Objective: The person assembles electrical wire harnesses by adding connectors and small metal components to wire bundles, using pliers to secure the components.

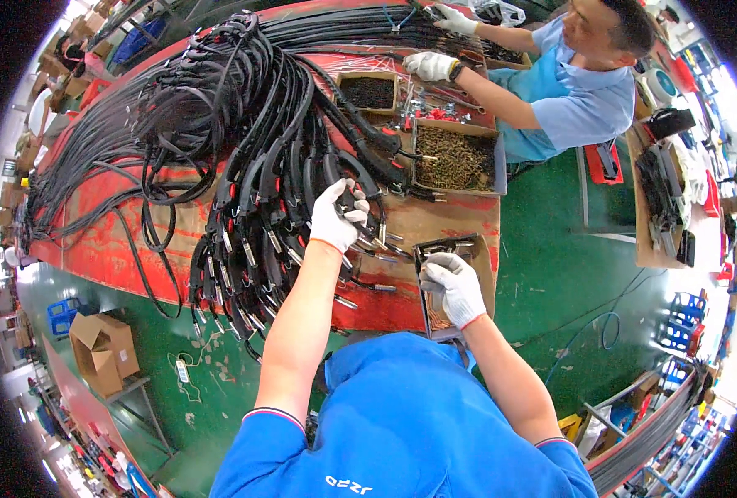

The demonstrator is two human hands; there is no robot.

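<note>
My left hand (335,220), in a white glove, is closed around the black handle of a welding torch (349,199) at the near right side of a big heap. That heap of welding torches (256,183) has black cables, curved handles and silver metal tips hanging over the table's near edge. My right hand (454,289), also gloved, is at an open cardboard box (486,278) on the table's near right corner. Its fingers are bent together; what lies between them, if anything, is hidden. Black parts show in the far part of that box.
A box of small brass-coloured parts (455,159) and a box of small black parts (367,91) stand farther back on the red table (94,199). A co-worker in light blue (588,104) reaches over the far right side with gloved hands. An opened carton (102,353) stands at lower left.
</note>
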